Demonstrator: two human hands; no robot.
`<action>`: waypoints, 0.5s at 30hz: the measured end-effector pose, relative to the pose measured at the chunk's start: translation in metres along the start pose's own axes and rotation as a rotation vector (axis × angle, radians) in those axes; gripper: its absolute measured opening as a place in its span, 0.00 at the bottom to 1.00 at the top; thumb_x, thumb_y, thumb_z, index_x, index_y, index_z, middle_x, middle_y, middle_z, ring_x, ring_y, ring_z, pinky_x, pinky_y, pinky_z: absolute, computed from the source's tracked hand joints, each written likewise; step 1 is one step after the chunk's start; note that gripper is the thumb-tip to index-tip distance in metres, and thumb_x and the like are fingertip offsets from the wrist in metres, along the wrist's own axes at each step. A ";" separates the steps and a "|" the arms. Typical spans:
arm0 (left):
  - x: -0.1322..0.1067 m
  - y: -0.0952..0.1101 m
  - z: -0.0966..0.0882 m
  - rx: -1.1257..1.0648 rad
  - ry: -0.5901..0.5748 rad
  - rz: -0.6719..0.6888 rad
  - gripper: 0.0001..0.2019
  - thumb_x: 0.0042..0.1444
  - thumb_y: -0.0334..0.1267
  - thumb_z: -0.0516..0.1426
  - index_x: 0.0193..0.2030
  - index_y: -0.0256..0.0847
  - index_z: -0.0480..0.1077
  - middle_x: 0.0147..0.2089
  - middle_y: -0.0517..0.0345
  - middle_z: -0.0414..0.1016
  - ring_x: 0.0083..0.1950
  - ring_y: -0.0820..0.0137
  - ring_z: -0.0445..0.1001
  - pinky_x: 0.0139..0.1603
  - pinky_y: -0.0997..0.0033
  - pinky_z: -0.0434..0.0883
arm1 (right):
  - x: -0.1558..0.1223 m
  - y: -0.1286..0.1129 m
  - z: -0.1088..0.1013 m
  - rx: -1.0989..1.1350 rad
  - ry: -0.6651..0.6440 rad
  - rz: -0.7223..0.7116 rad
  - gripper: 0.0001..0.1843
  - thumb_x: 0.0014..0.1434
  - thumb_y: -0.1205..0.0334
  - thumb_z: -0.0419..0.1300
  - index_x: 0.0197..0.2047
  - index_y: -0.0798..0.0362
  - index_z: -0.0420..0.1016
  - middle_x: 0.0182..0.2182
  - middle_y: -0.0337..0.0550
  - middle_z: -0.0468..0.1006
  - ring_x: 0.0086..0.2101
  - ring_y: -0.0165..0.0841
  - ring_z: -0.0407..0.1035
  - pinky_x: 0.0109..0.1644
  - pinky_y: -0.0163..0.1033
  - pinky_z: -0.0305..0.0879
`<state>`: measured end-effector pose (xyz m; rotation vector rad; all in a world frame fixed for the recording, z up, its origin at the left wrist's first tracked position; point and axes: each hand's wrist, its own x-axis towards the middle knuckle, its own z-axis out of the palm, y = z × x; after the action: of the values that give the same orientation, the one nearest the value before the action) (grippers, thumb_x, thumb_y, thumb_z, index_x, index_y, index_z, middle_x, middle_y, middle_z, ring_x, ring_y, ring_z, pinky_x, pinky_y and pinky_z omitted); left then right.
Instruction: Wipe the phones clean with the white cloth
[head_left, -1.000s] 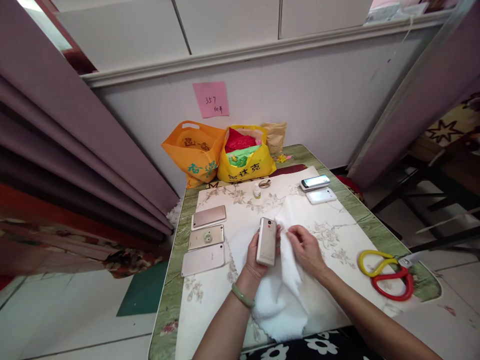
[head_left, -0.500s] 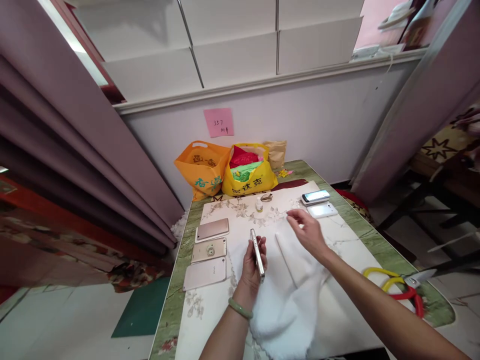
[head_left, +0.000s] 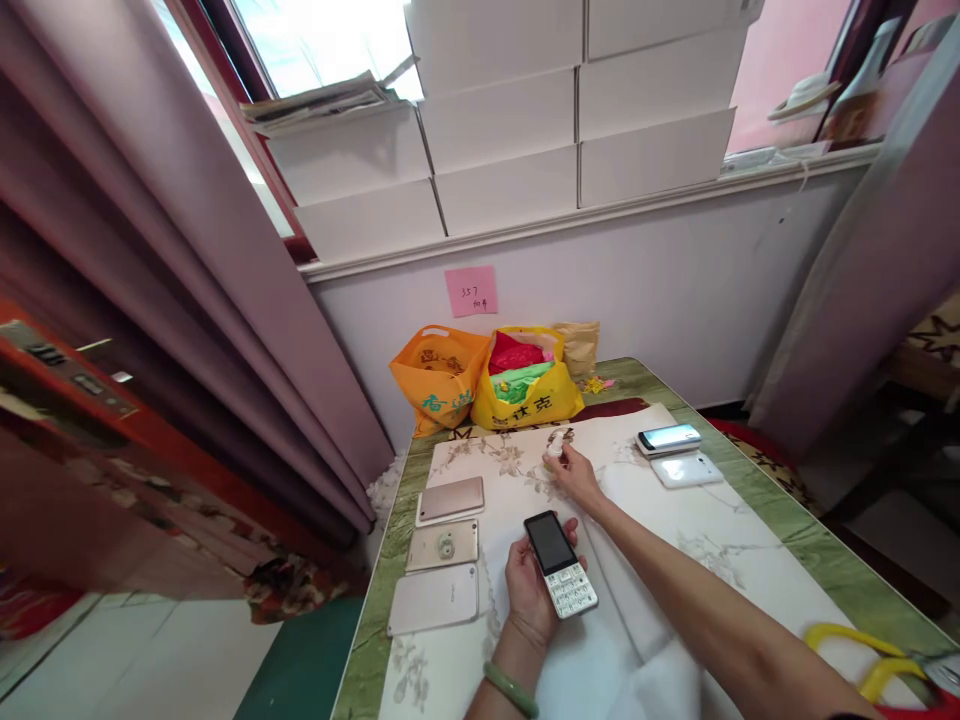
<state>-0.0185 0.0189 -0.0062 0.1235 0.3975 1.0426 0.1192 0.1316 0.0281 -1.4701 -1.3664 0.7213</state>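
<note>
In my left hand [head_left: 529,590] lies a keypad mobile phone [head_left: 561,566], its dark screen and white number keys turned up toward me. My right hand [head_left: 574,472], farther up the table, has its fingers closed on a small white-capped bottle [head_left: 556,447]. Whether the bottle still rests on the table I cannot tell. A white cloth [head_left: 600,660] is spread beneath my arms. Left of my left hand, several smartphones lie in a column, among them a rose-gold phone [head_left: 452,498], a gold phone with a ring holder [head_left: 431,546] and a pale pink phone [head_left: 435,600].
More phones, including a silver phone [head_left: 669,437] and a white phone [head_left: 686,470], lie at the right. An orange bag [head_left: 439,370] and a filled yellow bag [head_left: 529,400] stand against the wall. Yellow-handled scissors [head_left: 862,650] lie near the right front edge.
My right hand has moved forward and left from above the cloth to the small bottle and closed on it. My left hand has turned the phone from edge-on to face up. The view has shifted.
</note>
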 end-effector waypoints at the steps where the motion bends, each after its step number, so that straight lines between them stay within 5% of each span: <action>1: 0.001 0.001 0.001 -0.001 0.005 -0.007 0.22 0.60 0.43 0.51 0.57 0.35 0.70 0.55 0.37 0.74 0.53 0.53 0.76 0.50 0.49 0.71 | -0.009 -0.002 -0.008 0.051 -0.019 -0.002 0.20 0.57 0.47 0.55 0.46 0.53 0.72 0.29 0.39 0.75 0.32 0.34 0.69 0.38 0.38 0.65; 4: 0.005 0.002 0.003 -0.001 -0.016 -0.052 0.22 0.62 0.42 0.51 0.59 0.35 0.68 0.55 0.40 0.75 0.53 0.55 0.76 0.49 0.55 0.73 | -0.046 -0.015 -0.037 0.377 -0.131 0.012 0.35 0.59 0.47 0.54 0.66 0.52 0.55 0.32 0.39 0.76 0.33 0.35 0.71 0.35 0.38 0.68; 8: 0.008 0.000 0.008 0.026 -0.044 -0.068 0.24 0.64 0.48 0.50 0.62 0.38 0.65 0.59 0.44 0.73 0.51 0.63 0.77 0.44 0.68 0.74 | -0.095 -0.033 -0.064 0.506 -0.170 0.070 0.40 0.60 0.51 0.53 0.72 0.49 0.43 0.27 0.36 0.73 0.24 0.32 0.67 0.25 0.35 0.66; 15: -0.001 -0.009 0.018 0.088 -0.022 -0.100 0.31 0.61 0.57 0.50 0.62 0.35 0.66 0.49 0.43 0.78 0.49 0.61 0.77 0.51 0.64 0.71 | -0.140 -0.015 -0.053 -0.079 -0.021 -0.110 0.32 0.56 0.56 0.55 0.65 0.48 0.60 0.24 0.32 0.73 0.20 0.29 0.64 0.29 0.35 0.64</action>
<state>-0.0050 0.0152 0.0079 0.1921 0.4254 0.9253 0.1335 -0.0179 0.0350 -1.4398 -1.4941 0.6208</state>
